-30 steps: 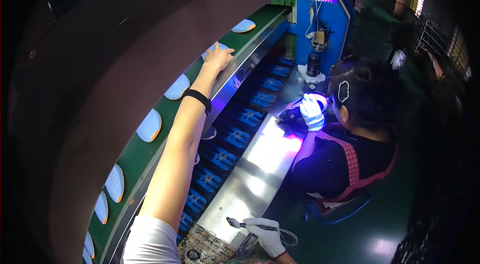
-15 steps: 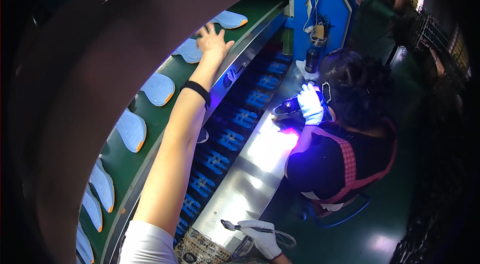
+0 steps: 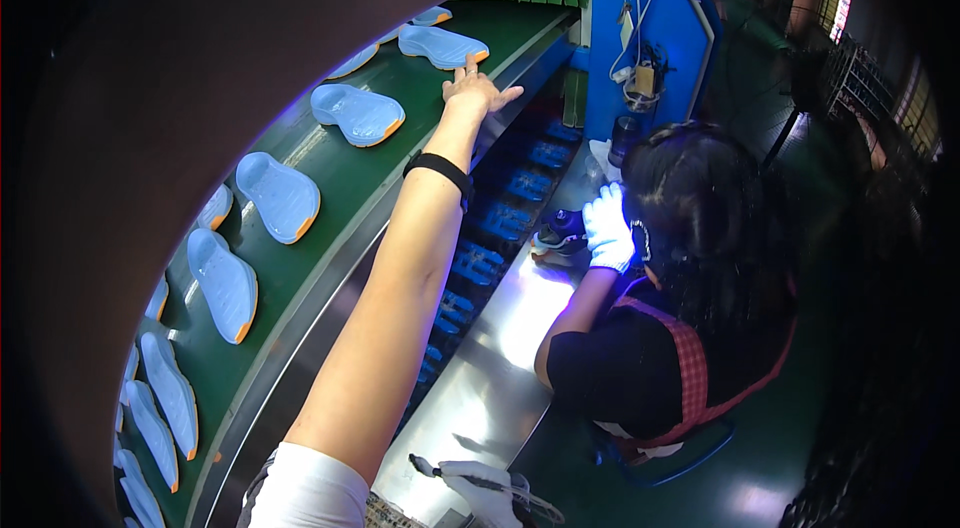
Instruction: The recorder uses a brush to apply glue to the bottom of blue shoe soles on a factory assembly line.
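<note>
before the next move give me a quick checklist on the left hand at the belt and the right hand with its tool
1. Left hand at the green belt edge: ok, open, fingers spread.
2. Left hand holding a sole: not ok, it is empty.
3. Nearest sole within reach: ok, just beyond the fingertips.
4. Right hand gripping the tool: ok, gloved and closed on it.
5. Co-worker's gloved hand away from the left arm: ok, over the steel table.
6. Belt moving or stopped: cannot tell.
</note>
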`<state>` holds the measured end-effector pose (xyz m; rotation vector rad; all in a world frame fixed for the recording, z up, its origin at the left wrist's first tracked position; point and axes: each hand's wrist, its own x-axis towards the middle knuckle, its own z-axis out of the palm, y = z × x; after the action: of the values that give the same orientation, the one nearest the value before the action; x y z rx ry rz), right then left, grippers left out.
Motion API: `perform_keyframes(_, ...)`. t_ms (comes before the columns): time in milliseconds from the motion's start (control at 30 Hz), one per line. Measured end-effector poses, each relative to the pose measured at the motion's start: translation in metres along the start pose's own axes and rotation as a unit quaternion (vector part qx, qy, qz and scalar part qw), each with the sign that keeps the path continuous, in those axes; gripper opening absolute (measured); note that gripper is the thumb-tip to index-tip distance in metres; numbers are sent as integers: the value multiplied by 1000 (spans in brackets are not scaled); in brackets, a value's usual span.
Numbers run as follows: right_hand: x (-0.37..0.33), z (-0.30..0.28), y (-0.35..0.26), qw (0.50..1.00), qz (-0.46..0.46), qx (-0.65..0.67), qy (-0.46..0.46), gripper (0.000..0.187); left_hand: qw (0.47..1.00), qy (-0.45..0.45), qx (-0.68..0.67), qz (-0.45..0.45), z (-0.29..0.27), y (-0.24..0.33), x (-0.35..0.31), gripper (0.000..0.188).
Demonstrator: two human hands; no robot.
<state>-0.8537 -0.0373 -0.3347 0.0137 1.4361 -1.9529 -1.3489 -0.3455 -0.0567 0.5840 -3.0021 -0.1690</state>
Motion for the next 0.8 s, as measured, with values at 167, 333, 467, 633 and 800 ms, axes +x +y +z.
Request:
perform_keyframes(167, 17, 9, -25, 1000, 22, -15, 12, 19, 1000, 15, -6, -25, 1, -5, 14, 99)
perform_keyframes(333, 26, 14, -34, 999, 33, -23, 9, 19, 997, 40, -63, -19, 7, -13, 25, 100)
perform_keyframes(467, 25, 16, -38, 999, 27, -31, 2, 18, 988, 114, -96, -44, 16, -12, 23, 105)
perform_keyframes(633, 16, 20, -42, 999, 4, -39, -19, 18, 907, 322, -270, 19, 26, -20, -1, 60)
perform_keyframes(800, -10, 37, -39, 996, -25, -55, -65, 18, 709, 491, -503, 65, 12, -25, -45, 43)
